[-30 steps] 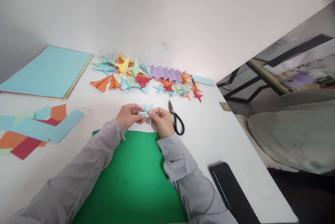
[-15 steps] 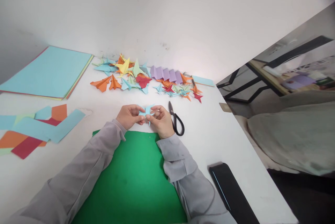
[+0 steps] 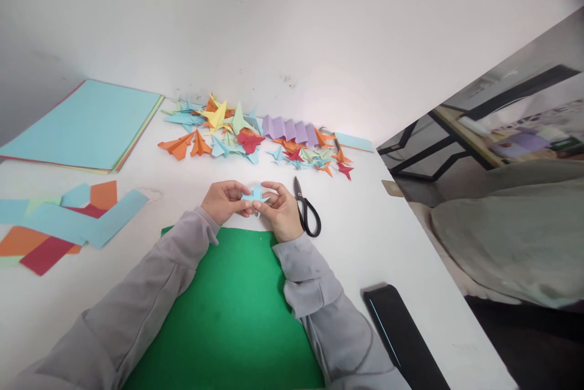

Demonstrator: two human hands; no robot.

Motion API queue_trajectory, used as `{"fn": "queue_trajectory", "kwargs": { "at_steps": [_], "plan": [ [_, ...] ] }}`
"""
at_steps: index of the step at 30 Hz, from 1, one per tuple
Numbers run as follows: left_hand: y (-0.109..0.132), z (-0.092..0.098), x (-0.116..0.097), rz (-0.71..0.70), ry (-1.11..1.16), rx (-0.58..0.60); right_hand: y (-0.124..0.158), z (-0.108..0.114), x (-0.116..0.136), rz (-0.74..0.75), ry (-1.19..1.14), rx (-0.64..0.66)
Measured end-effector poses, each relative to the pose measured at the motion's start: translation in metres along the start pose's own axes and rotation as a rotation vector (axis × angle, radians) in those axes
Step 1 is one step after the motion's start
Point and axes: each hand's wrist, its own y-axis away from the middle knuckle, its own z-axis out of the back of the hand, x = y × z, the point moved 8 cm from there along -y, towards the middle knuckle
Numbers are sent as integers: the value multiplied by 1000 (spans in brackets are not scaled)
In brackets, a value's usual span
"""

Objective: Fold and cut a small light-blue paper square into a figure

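Note:
A small light-blue folded paper piece (image 3: 257, 193) with several pointed arms is held up between my two hands, just beyond the far edge of the green mat (image 3: 228, 305). My left hand (image 3: 223, 202) pinches its left side between thumb and fingers. On the other side my right hand (image 3: 282, 210) grips it, thumb in front and fingers curled behind. The fingertips cover parts of the paper. Black-handled scissors (image 3: 308, 210) lie right beside my right hand, blades pointing away from me.
Many folded paper shapes (image 3: 219, 116) and a pleated purple strip (image 3: 289, 129) lie along the wall. Coloured sheets (image 3: 86, 122) are stacked at the far left, with cut strips (image 3: 73, 222) nearer. A black phone-like object (image 3: 404, 332) lies near the table's right edge.
The blue folded paper has tilted slightly between my fingers, and its arms show at a somewhat different angle. Both hands stay almost in place.

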Motion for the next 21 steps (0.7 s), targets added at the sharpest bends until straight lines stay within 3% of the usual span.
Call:
{"fn": "queue_trajectory", "kwargs": {
  "at_steps": [21],
  "plan": [
    [-4,8,7,72,48,-14,0,-5,0,35,-85,105]
  ]
}}
